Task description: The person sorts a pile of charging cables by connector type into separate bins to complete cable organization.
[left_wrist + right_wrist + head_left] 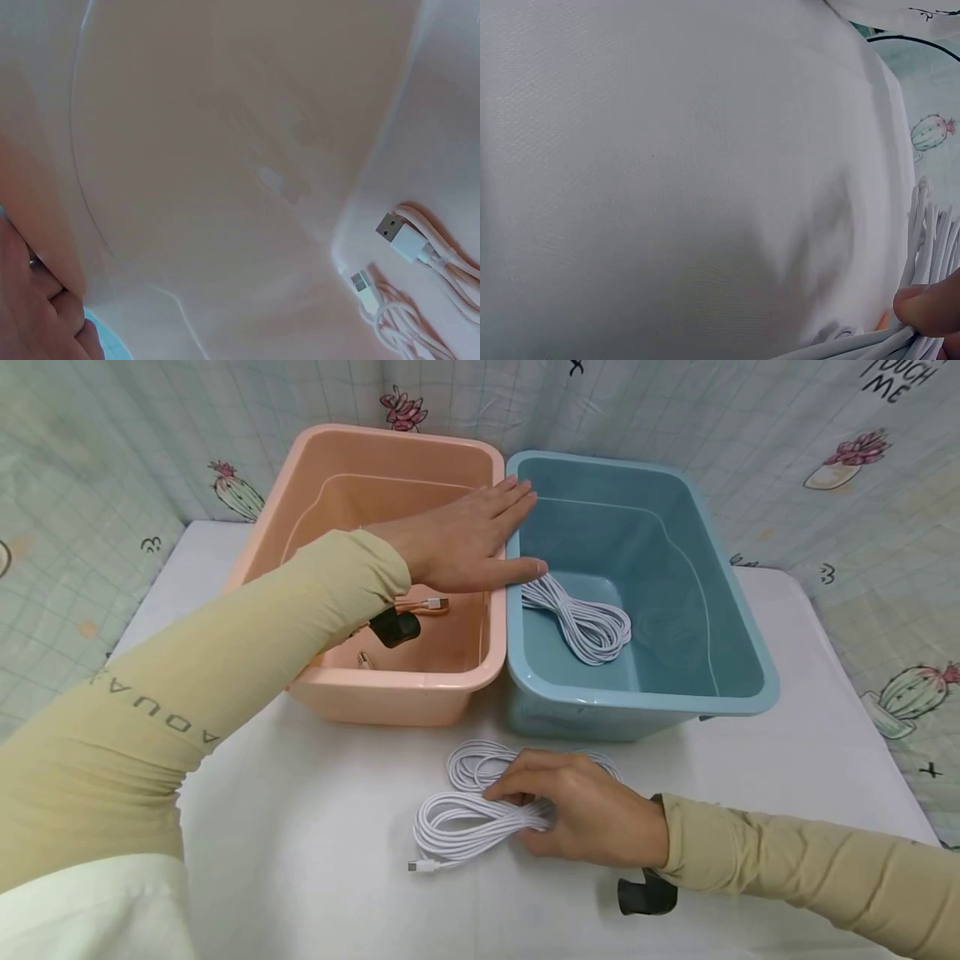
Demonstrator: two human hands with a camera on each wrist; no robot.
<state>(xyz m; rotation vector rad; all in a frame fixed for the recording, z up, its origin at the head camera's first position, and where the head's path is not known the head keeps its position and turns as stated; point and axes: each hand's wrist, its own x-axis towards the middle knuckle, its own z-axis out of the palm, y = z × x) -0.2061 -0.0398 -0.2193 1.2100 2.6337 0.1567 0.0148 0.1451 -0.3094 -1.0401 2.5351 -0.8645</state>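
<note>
My left hand (472, 539) rests with straight fingers across the adjoining rims of an orange bin (390, 680) and a blue bin (645, 702). Below them, my right hand (588, 814) pinches a coiled white USB cable (453, 828), whose plug hangs out at the left. Behind that hand a second white cable coil (468, 764) lies on the table, partly hidden. Inside the blue bin sits another bundled white cable (600, 631). The right wrist view shows the thumb (930, 307) pressing on the strands of the held cable.
In the orange bin lie cables with USB plugs (409, 244), partly covered by my left forearm in the head view. Both bins stand side by side at the back of a white-covered table (300, 860). A patterned curtain (465, 402) hangs behind them.
</note>
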